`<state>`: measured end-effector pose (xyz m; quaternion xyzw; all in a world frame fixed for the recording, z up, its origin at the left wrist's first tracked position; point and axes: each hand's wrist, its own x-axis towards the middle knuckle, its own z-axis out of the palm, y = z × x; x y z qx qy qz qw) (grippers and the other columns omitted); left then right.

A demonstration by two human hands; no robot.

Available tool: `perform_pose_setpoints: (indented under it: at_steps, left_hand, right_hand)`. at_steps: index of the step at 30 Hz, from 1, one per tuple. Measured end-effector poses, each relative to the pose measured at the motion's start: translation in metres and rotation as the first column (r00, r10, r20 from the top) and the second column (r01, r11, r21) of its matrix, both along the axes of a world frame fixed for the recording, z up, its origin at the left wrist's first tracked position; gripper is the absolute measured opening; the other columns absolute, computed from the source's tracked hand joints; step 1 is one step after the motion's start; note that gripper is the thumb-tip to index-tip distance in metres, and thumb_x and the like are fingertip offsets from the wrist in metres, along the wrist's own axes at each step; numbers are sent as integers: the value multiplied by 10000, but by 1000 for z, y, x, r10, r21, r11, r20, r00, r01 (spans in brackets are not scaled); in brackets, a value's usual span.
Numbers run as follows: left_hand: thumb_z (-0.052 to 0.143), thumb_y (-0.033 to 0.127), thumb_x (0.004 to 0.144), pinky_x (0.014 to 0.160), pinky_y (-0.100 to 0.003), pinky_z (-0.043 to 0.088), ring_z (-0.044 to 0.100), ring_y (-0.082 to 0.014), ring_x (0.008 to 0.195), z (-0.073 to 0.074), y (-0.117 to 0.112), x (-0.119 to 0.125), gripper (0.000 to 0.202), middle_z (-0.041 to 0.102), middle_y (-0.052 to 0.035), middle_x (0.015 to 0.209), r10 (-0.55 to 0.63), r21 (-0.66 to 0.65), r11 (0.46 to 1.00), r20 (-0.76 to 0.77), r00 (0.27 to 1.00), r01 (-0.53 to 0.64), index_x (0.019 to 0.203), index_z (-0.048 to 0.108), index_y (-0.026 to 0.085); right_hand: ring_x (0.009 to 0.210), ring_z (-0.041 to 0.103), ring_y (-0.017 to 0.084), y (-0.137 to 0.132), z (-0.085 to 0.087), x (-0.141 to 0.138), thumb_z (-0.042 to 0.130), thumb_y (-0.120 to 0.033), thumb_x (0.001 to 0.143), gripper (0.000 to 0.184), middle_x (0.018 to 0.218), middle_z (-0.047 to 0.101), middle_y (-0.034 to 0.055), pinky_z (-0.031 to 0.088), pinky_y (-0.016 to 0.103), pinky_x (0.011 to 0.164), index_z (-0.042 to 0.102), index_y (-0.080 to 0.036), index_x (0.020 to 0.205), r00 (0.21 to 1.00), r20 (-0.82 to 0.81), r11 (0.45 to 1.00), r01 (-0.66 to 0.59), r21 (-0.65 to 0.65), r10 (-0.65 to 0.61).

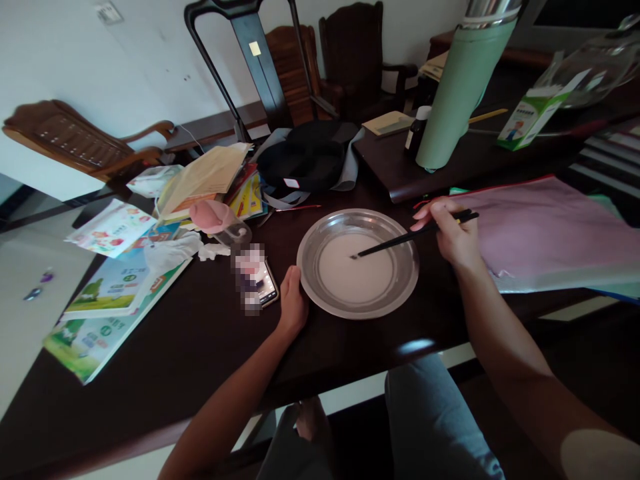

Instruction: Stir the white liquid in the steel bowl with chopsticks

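Observation:
A round shallow metal plate stands on the dark table and holds a milky white liquid. My left hand grips the plate's left rim, its fingers partly hidden at the edge. Above the right side of the plate, my right hand is closed around black chopsticks. Their tips point left and reach down to the liquid near the middle of the plate. Close by my left hand lies a phone with a lit screen, partly blurred out.
Left on the table are booklets, crumpled tissue and a pink-topped clear cup. A black bag sits behind the plate. To the right are a green flask, a small dark bottle, a green-white box and a pink folder.

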<state>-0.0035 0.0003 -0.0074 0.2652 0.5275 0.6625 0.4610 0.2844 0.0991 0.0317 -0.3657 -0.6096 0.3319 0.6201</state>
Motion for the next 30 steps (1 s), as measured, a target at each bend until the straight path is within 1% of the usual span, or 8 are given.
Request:
perform_pose_setpoints:
  at_steps: [6, 9, 13, 19, 22, 25, 27, 30]
  left_hand:
    - [779, 474, 917, 555, -227, 369, 338, -113, 584, 3, 0, 1, 498, 423, 60, 618, 6, -10, 1000, 16, 1000, -5, 619, 488, 201]
    - [762, 472, 931, 556, -225, 373, 340, -115, 585, 3, -1, 2, 491, 419, 59, 617, -2, -20, 1000, 20, 1000, 3, 626, 486, 204]
    - [754, 462, 943, 550, -225, 363, 324, -116, 588, 2, -1, 0, 499, 387, 60, 619, -6, 4, 1000, -29, 1000, 6, 620, 474, 204]
    - [742, 463, 955, 553, -233, 362, 321, -120, 590, 3, -1, 1, 508, 387, 56, 622, -5, -5, 1000, -48, 999, 5, 613, 469, 205]
    - [738, 467, 959, 559, -232, 368, 332, -121, 591, 4, -1, 2, 496, 403, 55, 628, -2, -17, 1000, -19, 1000, 2, 625, 483, 204]
    - [733, 445, 970, 574, -235, 377, 336, -123, 599, 5, -1, 2, 497, 399, 54, 632, -3, -13, 1000, -44, 999, 2, 617, 482, 202]
    - [736, 435, 971, 586, -237, 383, 340, -124, 606, 6, -1, 2, 506, 396, 53, 633, 2, -12, 1000, -65, 998, -2, 606, 475, 202]
    - [754, 457, 953, 591, -237, 387, 350, -123, 604, 5, -1, 1, 500, 401, 56, 633, 13, -18, 1000, -39, 999, -14, 616, 486, 204]
  right_hand:
    - [704, 737, 187, -4, 2, -2, 704, -611, 943, 368, 705, 762, 5, 588, 346, 730, 805, -278, 824, 980, 97, 984, -167, -69, 173]
    - [735, 746, 193, -4, 4, -3, 712, -633, 926, 396, 727, 767, 14, 593, 346, 742, 797, -268, 800, 986, 120, 993, -109, -39, 113]
    - [604, 691, 162, 1, 1, -1, 676, -629, 955, 411, 625, 709, -14, 580, 342, 725, 786, -268, 793, 1000, -15, 1000, 21, -2, -21]
    - [666, 729, 189, -3, 1, -4, 721, -646, 911, 407, 681, 749, 4, 597, 350, 717, 778, -260, 798, 986, 77, 985, -137, -104, 146]
    - [687, 731, 187, -2, 3, -4, 727, -662, 898, 433, 697, 754, 12, 596, 345, 731, 774, -248, 780, 995, 79, 996, -60, -64, 65]
    - [598, 685, 158, 2, 2, -2, 704, -654, 922, 435, 627, 712, -13, 574, 331, 714, 768, -250, 772, 999, -28, 999, 38, -19, -39]
    - [546, 652, 152, 3, 1, 0, 700, -647, 929, 424, 582, 683, -26, 564, 333, 690, 767, -259, 772, 997, -72, 999, 37, -18, -38]
    - [572, 674, 173, -1, 1, -2, 713, -638, 922, 392, 607, 708, -19, 575, 353, 695, 775, -270, 803, 998, -14, 996, -63, -57, 62]
